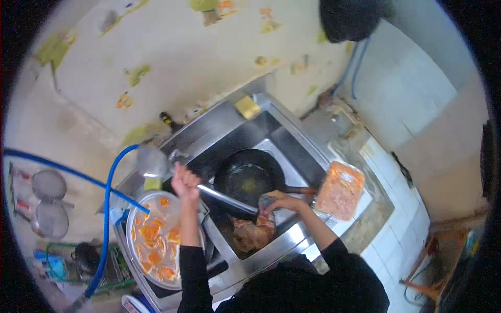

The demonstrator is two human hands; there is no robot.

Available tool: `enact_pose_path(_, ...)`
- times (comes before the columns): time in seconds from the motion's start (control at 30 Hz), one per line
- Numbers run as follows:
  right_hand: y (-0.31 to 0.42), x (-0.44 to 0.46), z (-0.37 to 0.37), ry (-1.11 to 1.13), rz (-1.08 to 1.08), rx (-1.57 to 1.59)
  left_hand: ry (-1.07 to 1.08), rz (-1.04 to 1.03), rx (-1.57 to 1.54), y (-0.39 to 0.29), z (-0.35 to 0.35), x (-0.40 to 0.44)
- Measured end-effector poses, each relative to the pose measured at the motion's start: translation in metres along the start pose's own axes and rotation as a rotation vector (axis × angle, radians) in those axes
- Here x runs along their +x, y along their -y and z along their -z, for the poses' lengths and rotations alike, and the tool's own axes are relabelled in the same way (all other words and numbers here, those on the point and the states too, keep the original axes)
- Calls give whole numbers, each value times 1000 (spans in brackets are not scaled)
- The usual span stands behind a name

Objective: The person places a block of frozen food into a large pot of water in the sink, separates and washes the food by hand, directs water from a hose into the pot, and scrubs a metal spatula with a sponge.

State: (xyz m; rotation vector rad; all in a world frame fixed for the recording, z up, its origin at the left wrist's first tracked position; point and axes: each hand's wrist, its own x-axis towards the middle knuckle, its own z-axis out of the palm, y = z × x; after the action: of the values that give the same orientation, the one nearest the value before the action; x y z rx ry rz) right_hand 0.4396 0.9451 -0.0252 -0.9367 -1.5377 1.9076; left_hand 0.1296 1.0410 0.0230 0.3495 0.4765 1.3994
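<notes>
My left hand is closed at the faucet, whose long silver spout slants right over the sink. Near the spout's end, the fingers of my right hand are wrapped round a small greyish, see-through thing that I cannot make out. Directly below it lies a pinkish-brown lump that looks like raw meat, in the near part of the sink. Whether the greyish thing joins this lump, I cannot tell. A black frying pan sits behind the spout, its brown handle passing my right hand.
A large metal bowl of water and orange pieces stands left of the steel sink. An orange-and-pink tray rests on the right. A yellow sponge lies on the back rim. A blue hose runs down the left.
</notes>
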Motion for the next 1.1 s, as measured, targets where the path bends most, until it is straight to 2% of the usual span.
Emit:
enact_pose_path(0.07, -17, 14, 10, -36, 17, 285, -104, 27, 86, 16, -7, -7)
enact_pose_path(0.1, -21, 18, 8, -83, -3, 561, -228, 39, 124, 24, -17, -11)
enact_pose_path(0.17, -5, 35, -10, -76, -14, 598, -141, 124, 118, 36, -10, -15)
enact_pose_path(0.2, 2, 43, -21, -117, -18, 643, -210, 170, 109, 43, -7, -16)
enact_pose_path(0.23, -1, 57, -36, -110, 71, 418, -228, 137, 163, 51, -12, -21)
enact_pose_path(0.27, -5, 71, -55, -204, 196, 52, -266, 130, 107, 58, -18, -24)
enact_pose_path(0.33, -35, 105, -91, -514, 275, -62, -219, 119, 91, 66, -8, -24)
enact_pose_path(0.37, -28, 111, -101, -633, 322, -175, -167, 164, 49, 64, 2, -22)
enact_pose_path(0.4, -31, 115, -102, -616, 322, -178, -175, 150, 43, 60, 7, -24)
enact_pose_path(0.47, -37, 124, -106, -876, 303, -293, -201, 238, 198, 50, 19, -31)
enact_pose_path(0.5, -11, 113, -106, -811, 193, -36, -213, 231, 292, 43, 20, -41)
enact_pose_path(0.53, -13, 115, -99, -822, 171, -163, -228, 219, 286, 37, 25, -50)
enact_pose_path(0.6, -13, 115, -88, -758, 165, -109, -288, 358, 595, 26, 35, -70)
enact_pose_path(0.67, -18, 119, -81, -738, 222, -118, -313, 348, 655, 21, 47, -99)
enact_pose_path(0.73, -17, 122, -82, -721, 274, -122, -266, 467, 855, 17, 64, -131)
enact_pose_path(0.77, -14, 122, -84, -677, 357, -221, -280, 467, 848, 16, 72, -146)
enact_pose_path(0.8, -8, 120, -89, -629, 437, -318, -302, 576, 894, 16, 80, -161)
enact_pose_path(0.83, 5, 115, -97, -549, 307, -285, -322, 684, 938, 17, 88, -176)
enact_pose_path(0.87, -3, 116, -101, -537, 303, -286, -333, 681, 929, 19, 95, -189)
enact_pose_path(0.93, -11, 113, -113, -363, 312, -432, -297, 746, 818, 24, 102, -215)
enact_pose_path(1.0, -23, 99, -124, -307, 288, -494, -314, 734, 918, 33, 107, -233)
enact_pose_path(1.07, -43, 88, -137, -90, 300, -539, -325, 704, 1012, 42, 112, -250)
enact_pose_path(1.1, -57, 82, -150, -114, 391, -648, -335, 710, 965, 45, 117, -257)
